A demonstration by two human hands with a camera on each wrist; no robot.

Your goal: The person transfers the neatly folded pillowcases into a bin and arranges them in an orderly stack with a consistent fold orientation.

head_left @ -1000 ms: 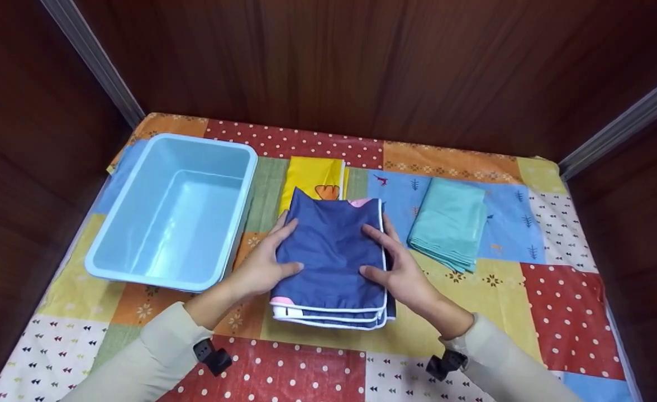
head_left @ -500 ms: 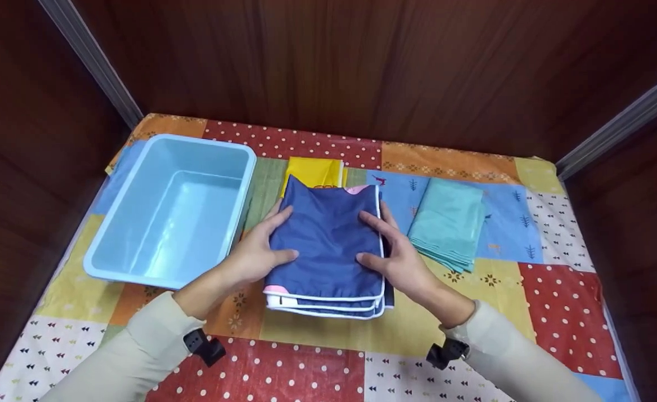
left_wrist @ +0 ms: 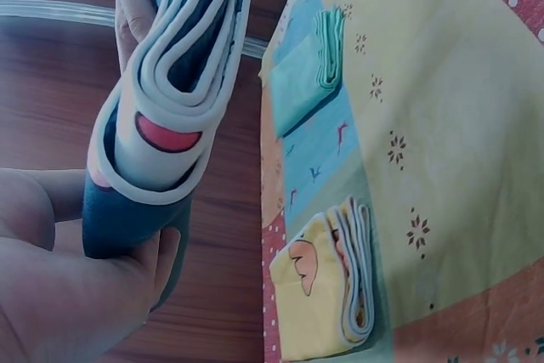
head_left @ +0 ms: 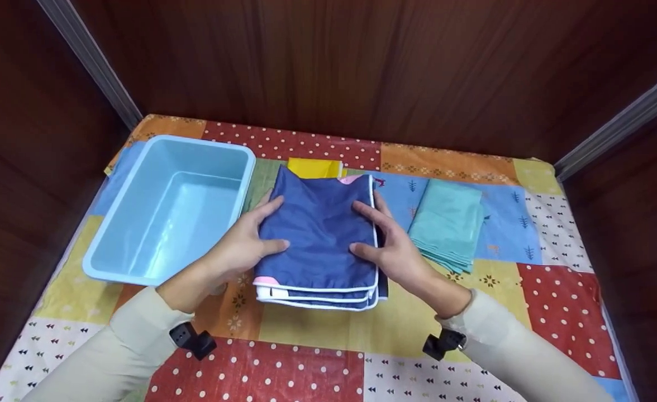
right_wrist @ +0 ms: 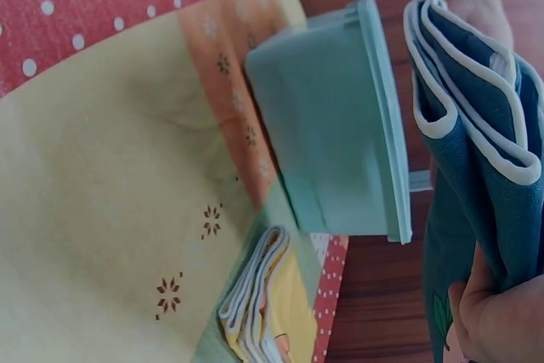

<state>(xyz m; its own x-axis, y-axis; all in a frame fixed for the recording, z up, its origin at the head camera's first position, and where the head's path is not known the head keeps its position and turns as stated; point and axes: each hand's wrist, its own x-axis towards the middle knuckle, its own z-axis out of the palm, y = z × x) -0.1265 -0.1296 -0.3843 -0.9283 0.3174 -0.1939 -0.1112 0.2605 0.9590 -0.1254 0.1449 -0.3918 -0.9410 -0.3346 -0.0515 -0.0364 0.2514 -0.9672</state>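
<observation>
A folded navy cloth [head_left: 317,234] with white edging and pink patches is held level above the table in the head view. My left hand [head_left: 242,240] grips its left side, thumb on top and fingers partly hidden beneath. On the opposite side my right hand [head_left: 395,251] holds it the same way. Thick stacked layers of the navy cloth [left_wrist: 140,218] show in the left wrist view. Behind it, partly covered, lies a folded yellow cloth [head_left: 313,167]. A folded mint-green cloth [head_left: 448,220] rests to the right of my right hand.
A light-blue plastic tub [head_left: 105,245] stands at the left, with nothing seen inside; my left forearm passes close to its near right corner. The table wears a patchwork tablecloth [head_left: 446,318]. Dark wood-grain panels [head_left: 328,67] enclose the back and both sides.
Both hands have carried the navy cloth up the view and slightly left, away from the near edge. It now hides more of the yellow cloth. The tub and green cloth stay put.
</observation>
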